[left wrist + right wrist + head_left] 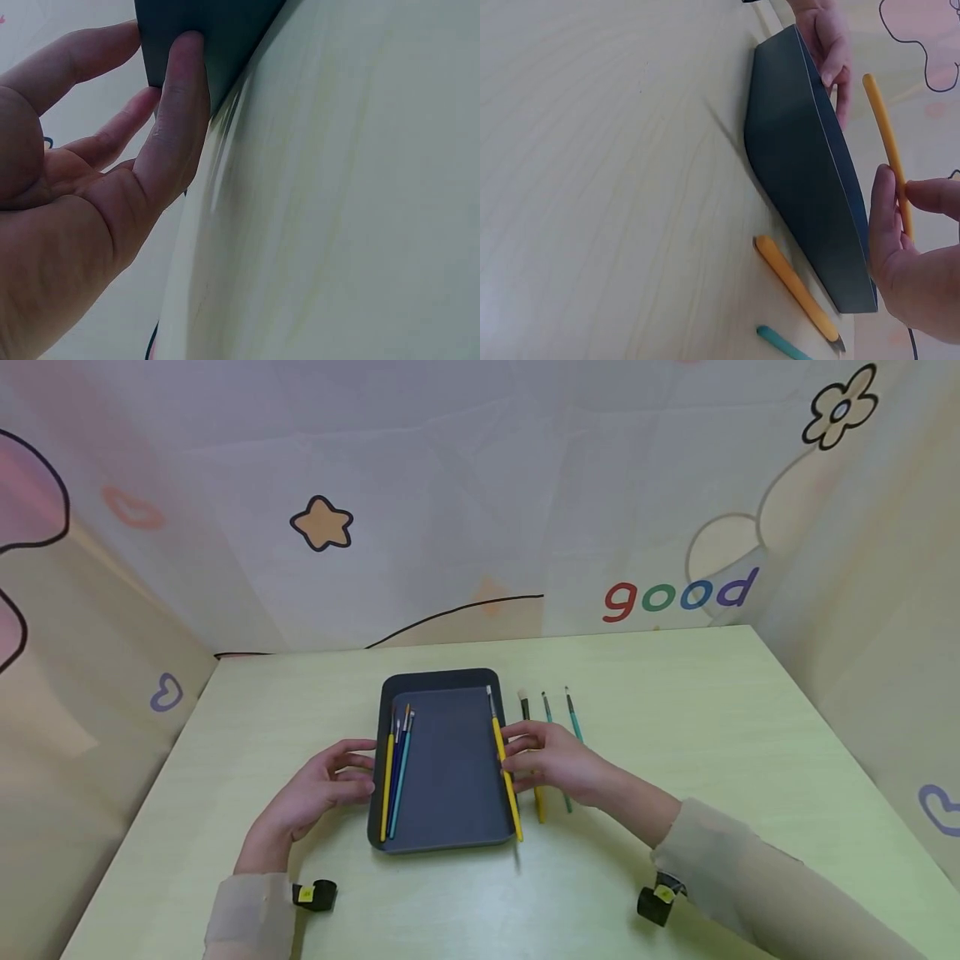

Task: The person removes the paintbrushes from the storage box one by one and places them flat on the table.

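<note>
A dark grey tray (450, 760) lies on the table with several brushes along its inner left side, among them a yellow one (387, 785) and a teal one (401, 777). My right hand (558, 762) pinches a yellow brush (506, 777) between thumb and fingers, over the tray's right rim. In the right wrist view this hand (919, 247) holds the brush (885, 124) above the tray wall (802, 165). The fingers of my left hand (318, 789) touch the tray's left side; the left wrist view shows that hand (127, 157) against the tray's outer wall (217, 45).
Right of the tray lie a thick yellow brush (539, 806) with a black ferrule and two teal brushes (574, 722), partly behind my right hand. A printed cloth (450, 485) hangs behind the table (675, 718) and at both sides.
</note>
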`<control>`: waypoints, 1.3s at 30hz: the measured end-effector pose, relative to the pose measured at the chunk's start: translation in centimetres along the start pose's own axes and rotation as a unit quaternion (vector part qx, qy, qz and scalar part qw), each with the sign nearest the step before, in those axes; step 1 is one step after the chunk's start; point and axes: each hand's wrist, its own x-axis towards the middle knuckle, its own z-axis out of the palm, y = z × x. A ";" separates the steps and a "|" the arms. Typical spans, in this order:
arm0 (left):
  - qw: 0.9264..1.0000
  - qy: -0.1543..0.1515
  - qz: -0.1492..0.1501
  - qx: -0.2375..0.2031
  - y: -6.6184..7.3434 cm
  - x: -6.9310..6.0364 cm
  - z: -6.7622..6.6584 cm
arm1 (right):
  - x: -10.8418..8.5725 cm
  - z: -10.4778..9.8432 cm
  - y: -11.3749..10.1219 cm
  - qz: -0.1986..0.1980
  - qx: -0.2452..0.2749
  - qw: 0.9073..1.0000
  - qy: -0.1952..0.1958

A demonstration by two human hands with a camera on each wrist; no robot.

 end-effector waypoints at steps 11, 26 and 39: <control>1.000 0.003 0.000 0.003 0.0 -0.1 0.0 | -1.2 -2.9 -0.1 -0.014 -0.015 1.000 0.020; 1.000 0.004 0.004 -0.001 -0.2 0.1 0.0 | -1.7 -6.5 0.7 0.014 -0.043 0.998 0.053; 1.000 0.005 0.001 0.002 -0.1 0.0 0.0 | -2.3 -9.1 1.8 0.024 -0.062 0.995 0.068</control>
